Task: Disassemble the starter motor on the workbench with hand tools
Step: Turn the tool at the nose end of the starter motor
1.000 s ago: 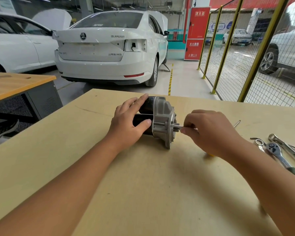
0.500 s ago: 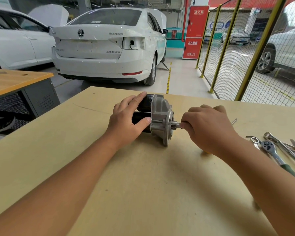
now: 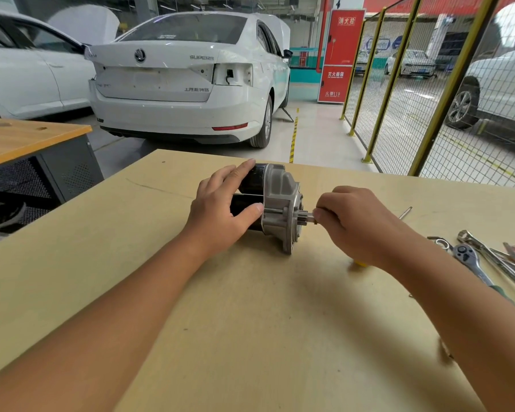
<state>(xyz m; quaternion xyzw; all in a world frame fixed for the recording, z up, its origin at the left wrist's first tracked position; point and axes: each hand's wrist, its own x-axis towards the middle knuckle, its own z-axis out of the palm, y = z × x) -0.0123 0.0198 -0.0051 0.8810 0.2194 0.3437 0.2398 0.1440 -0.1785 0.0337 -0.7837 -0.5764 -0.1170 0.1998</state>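
The starter motor (image 3: 275, 203) lay on its side at the centre of the workbench (image 3: 250, 322), pinion shaft pointing toward 3 o'clock. The left hand (image 3: 220, 209) gripped the black motor body, thumb against the grey housing. The right hand (image 3: 354, 224) was curled, fingertips pinching the pinion end. A ratchet wrench (image 3: 470, 260) and other hand tools lay at 3 o'clock, well apart from the motor.
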